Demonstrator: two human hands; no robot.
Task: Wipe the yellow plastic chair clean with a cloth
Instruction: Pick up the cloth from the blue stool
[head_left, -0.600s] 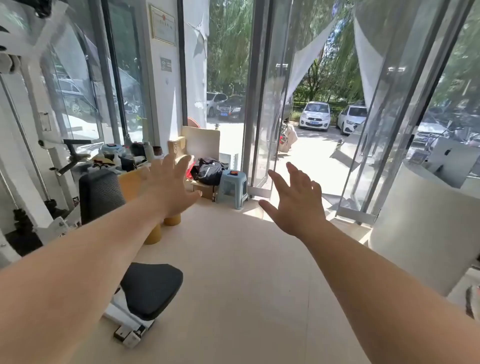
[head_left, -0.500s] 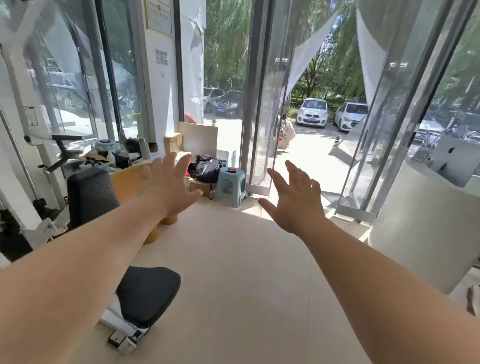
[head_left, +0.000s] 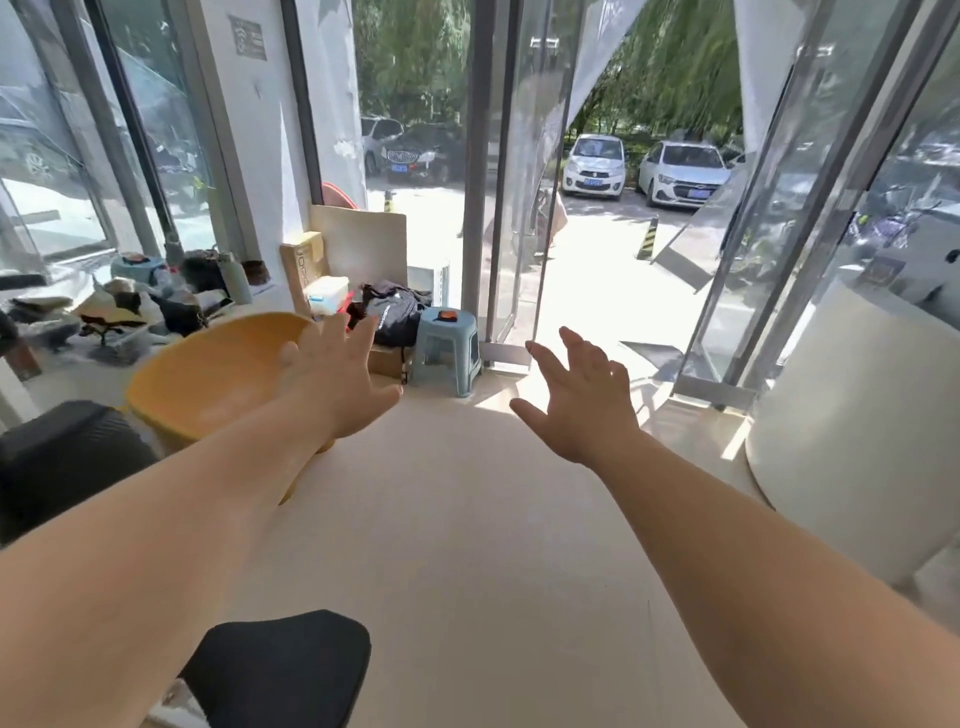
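Yellow chair (head_left: 208, 374) sits low at the left of the room, its rounded shell tipped toward us, on the pale floor (head_left: 467, 519) just in front of a cluttered window ledge (head_left: 130, 312). From the head camera, both bare arms reach forward. The left hand (head_left: 337, 384) is spread wide, fingers apart and gripping nothing, overlapping the chair's right rim in the view; whether it touches the plastic I cannot tell. The right hand (head_left: 582, 405) is likewise splayed and empty, raised over open floor, well apart from the chair. No cloth shows in either hand. Beyond the left hand a small blue-grey stool (head_left: 449, 353) stands near the glass door (head_left: 519, 208), with a black bag (head_left: 397, 312) beside it and a cardboard box (head_left: 301, 265) and a pale board (head_left: 363, 249) leaning at the wall. A black padded seat (head_left: 280, 670) lies at the lower left, and another dark pad (head_left: 62, 457) sits at the left edge. A large white curved counter (head_left: 857, 415) fills the right side. Outside, white cars (head_left: 680, 171) are parked in bright sun.
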